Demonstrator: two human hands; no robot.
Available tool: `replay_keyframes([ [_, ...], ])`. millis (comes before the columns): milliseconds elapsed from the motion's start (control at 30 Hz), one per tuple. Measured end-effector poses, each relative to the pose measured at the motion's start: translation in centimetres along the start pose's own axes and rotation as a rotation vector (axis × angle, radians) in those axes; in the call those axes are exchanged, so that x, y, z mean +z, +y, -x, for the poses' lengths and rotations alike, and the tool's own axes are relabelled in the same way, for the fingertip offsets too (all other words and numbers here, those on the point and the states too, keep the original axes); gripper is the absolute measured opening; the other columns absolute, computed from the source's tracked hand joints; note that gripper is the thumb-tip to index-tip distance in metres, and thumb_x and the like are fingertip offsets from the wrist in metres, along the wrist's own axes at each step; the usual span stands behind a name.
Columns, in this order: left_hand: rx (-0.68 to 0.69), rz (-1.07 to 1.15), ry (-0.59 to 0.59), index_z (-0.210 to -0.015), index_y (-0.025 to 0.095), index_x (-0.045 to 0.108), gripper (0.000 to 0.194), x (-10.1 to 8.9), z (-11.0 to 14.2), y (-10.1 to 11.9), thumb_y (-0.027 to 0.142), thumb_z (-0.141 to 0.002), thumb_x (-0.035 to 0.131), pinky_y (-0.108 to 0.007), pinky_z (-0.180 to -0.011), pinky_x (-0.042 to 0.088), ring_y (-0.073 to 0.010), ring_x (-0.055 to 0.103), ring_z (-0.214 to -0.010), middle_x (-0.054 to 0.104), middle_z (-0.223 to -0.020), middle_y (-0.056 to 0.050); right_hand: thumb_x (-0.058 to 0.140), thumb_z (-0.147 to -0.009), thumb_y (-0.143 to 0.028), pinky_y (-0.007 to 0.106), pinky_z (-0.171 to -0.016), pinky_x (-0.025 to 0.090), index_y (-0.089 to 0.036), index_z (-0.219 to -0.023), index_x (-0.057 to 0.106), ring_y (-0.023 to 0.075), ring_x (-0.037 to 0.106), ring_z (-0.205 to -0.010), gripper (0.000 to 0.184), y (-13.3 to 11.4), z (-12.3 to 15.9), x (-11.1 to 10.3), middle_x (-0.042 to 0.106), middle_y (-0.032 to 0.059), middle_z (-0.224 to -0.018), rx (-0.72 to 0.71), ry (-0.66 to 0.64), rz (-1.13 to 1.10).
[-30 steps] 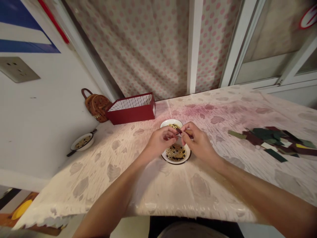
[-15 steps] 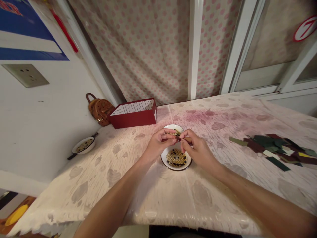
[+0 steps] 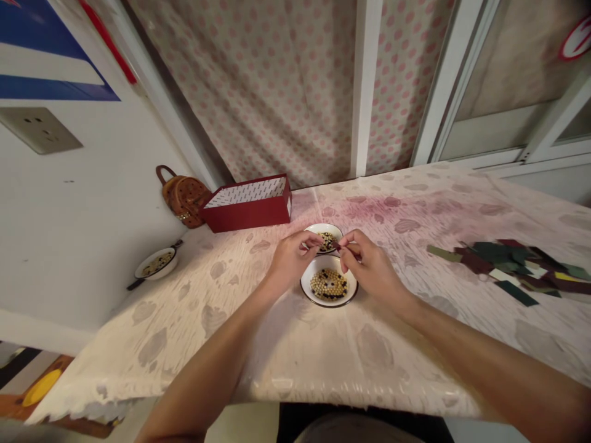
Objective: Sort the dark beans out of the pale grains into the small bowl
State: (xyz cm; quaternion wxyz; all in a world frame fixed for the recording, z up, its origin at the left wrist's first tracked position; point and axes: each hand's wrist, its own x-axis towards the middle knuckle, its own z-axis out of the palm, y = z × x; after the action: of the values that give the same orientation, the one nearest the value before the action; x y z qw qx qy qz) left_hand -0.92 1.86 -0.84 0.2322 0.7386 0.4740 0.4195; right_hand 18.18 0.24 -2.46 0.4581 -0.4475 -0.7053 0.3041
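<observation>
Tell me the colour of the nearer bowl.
The nearer bowl is white and dark-rimmed, clearest in the head view.

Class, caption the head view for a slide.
Right hand pinches a small dark piece near the left hand, over two white bowls.

Nearer bowl (image 3: 329,263) — white, dark-rimmed; yellow, black bits (image 3: 329,287) inside. Right of bowl: green, maroon strips (image 3: 508,261). Beyond bowl, left: red box (image 3: 249,215) — far beyond, pink-dotted curtain (image 3: 263,92).

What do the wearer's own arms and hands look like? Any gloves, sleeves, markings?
Left hand and right hand: ungloved. Left forearm and right forearm: bare, no sleeves in frame. No watch, bracelet, cables or markings visible.
</observation>
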Motion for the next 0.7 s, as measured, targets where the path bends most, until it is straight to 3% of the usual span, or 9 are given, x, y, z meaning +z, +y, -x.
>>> replay_keyframes([
  [167, 0.111, -0.240, -0.337, -0.089, 0.021, 0.073, 0.014, -0.8, 1.1, 1.4, 0.011, -0.086, 0.064, -0.029, -0.077, 0.051, -0.0173, 0.069, -0.083, 0.076, -0.089, -0.001, 0.049, -0.093, -0.029, 0.028, -0.060, 0.039, -0.024, -0.097, 0.048, 0.0147, 0.055, -0.053, 0.007, 0.1, 0.0, 0.0, 0.061, -0.0065, -0.059, -0.006, 0.004, 0.013],
  [300, 0.182, -0.438, -0.455, -0.087, 0.021, 0.075, 0.010, -0.3, 1.4, 1.6, 0.013, -0.082, 0.070, -0.032, -0.077, 0.049, -0.0210, 0.070, -0.081, 0.077, -0.087, -0.002, 0.049, -0.093, -0.030, 0.027, -0.059, 0.038, -0.024, -0.096, 0.048, 0.0149, 0.056, -0.053, 0.006, -0.1, 0.0, -0.1, 0.061, -0.0063, -0.059, -0.009, 0.005, 0.018],
  [433, 0.196, -0.537, -0.469, -0.085, 0.021, 0.076, 0.013, 0.3, 1.5, 1.6, 0.011, -0.082, 0.068, -0.035, -0.081, 0.049, -0.0237, 0.071, -0.085, 0.078, -0.087, -0.003, 0.049, -0.093, -0.029, 0.027, -0.060, 0.039, -0.024, -0.095, 0.048, 0.0150, 0.057, -0.053, 0.006, -0.4, 0.0, -0.2, 0.062, -0.0060, -0.059, -0.013, 0.000, 0.030],
  [533, 0.167, -0.485, -0.448, -0.083, 0.020, 0.074, 0.014, 0.4, 1.6, 1.6, 0.009, -0.080, 0.067, -0.034, -0.079, 0.049, -0.0227, 0.070, -0.083, 0.077, -0.085, -0.003, 0.049, -0.093, -0.028, 0.027, -0.060, 0.040, -0.024, -0.096, 0.048, 0.0150, 0.057, -0.054, 0.006, -0.5, 0.0, -0.2, 0.062, -0.0060, -0.059, -0.010, 0.006, 0.032],
  [600, 0.099, -0.336, -0.391, -0.085, 0.020, 0.073, 0.014, 0.4, 1.6, 1.4, 0.009, -0.081, 0.064, -0.032, -0.076, 0.050, -0.0202, 0.069, -0.081, 0.076, -0.085, -0.003, 0.049, -0.093, -0.028, 0.027, -0.059, 0.039, -0.024, -0.096, 0.048, 0.0147, 0.055, -0.053, 0.006, -0.4, 0.1, -0.2, 0.061, -0.0061, -0.059, -0.004, 0.011, 0.021],
  [700, -0.048, 0.098, -0.240, -0.090, 0.018, 0.071, 0.010, 0.3, 1.3, 1.0, 0.013, -0.083, 0.066, -0.029, -0.077, 0.052, -0.0163, 0.068, -0.082, 0.074, -0.088, -0.003, 0.049, -0.093, -0.028, 0.026, -0.058, 0.038, -0.024, -0.096, 0.049, 0.0140, 0.054, -0.053, 0.005, -0.3, 0.2, -0.1, 0.061, -0.0063, -0.059, -0.005, 0.002, -0.009],
])
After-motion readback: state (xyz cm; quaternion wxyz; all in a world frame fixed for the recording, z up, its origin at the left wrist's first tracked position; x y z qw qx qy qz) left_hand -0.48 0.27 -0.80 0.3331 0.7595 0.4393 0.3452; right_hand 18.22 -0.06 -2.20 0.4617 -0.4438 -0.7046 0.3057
